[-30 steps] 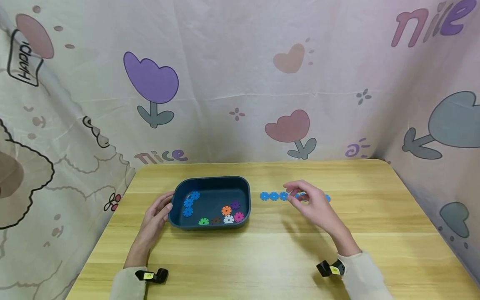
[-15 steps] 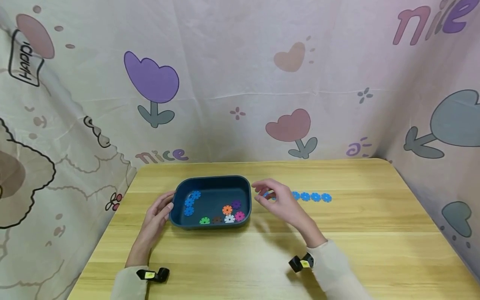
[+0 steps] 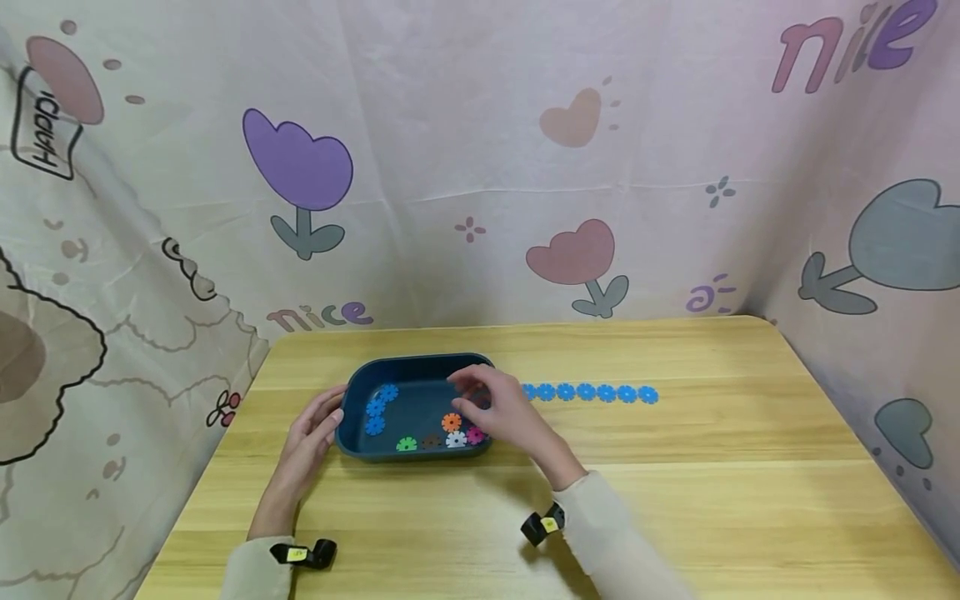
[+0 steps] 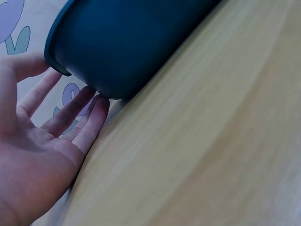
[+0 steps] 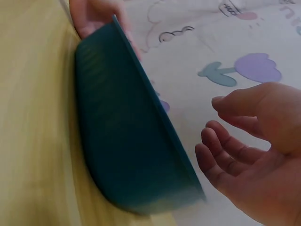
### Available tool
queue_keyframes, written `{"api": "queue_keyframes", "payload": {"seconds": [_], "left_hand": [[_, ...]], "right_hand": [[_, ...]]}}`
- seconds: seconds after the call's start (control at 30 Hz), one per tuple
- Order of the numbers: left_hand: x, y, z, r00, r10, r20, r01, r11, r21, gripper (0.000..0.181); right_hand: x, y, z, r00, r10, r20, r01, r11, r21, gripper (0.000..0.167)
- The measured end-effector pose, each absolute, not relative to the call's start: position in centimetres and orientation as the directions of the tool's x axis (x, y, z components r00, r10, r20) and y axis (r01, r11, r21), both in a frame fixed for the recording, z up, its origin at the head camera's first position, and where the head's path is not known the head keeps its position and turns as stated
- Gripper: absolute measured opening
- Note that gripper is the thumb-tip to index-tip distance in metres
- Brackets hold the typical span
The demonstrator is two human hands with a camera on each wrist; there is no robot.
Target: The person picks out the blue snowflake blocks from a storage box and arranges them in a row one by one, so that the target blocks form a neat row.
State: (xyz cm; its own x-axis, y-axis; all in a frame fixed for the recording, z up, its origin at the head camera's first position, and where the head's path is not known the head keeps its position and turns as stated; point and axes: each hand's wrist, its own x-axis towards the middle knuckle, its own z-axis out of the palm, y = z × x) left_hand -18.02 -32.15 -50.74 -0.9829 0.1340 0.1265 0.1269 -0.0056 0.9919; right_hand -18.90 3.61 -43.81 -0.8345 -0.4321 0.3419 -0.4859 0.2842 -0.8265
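Observation:
In the head view a dark teal tray (image 3: 416,456) stands on the table's left half. My left hand (image 3: 302,454) rests against its left end, its fairly straight fingers touching the outer wall and its thumb at the rim, as the left wrist view shows. Above the tray's right end is my right hand (image 3: 506,408), fingers loosely bent and apart from the thumb, holding nothing visible. Inside lie blue flower-shaped discs (image 3: 375,407) at the left, with orange (image 3: 451,422), white (image 3: 456,439), pink (image 3: 476,435), green (image 3: 407,444) and brown (image 3: 431,441) ones nearer the front and right.
A row of several blue discs (image 3: 587,392) lies on the wooden table (image 3: 720,467) to the right of the tray, its left end beside my right hand. Behind the table hangs a patterned cloth (image 3: 420,125).
My right hand has moved left from above the blue row to over the tray's right end, uncovering most of the row and hiding the purple disc. My left hand has stayed at the tray.

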Motion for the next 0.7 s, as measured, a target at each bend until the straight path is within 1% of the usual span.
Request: {"api": "queue_keyframes", "payload": {"seconds": [0.4, 0.7], "left_hand": [[-18.1, -32.2, -50.8, -0.983, 0.142, 0.113, 0.112, -0.01, 0.994, 0.047], [-18.0, -32.3, -51.0, -0.983, 0.146, 0.115, 0.113, -0.024, 0.993, 0.047]], "right_hand": [[-20.0, -1.2, -44.8, -0.823, -0.485, 0.297, -0.479, 0.308, -0.822, 0.026], [-21.1, -4.3, -45.6, -0.817, -0.53, 0.227, -0.45, 0.341, -0.825, 0.026]]}}
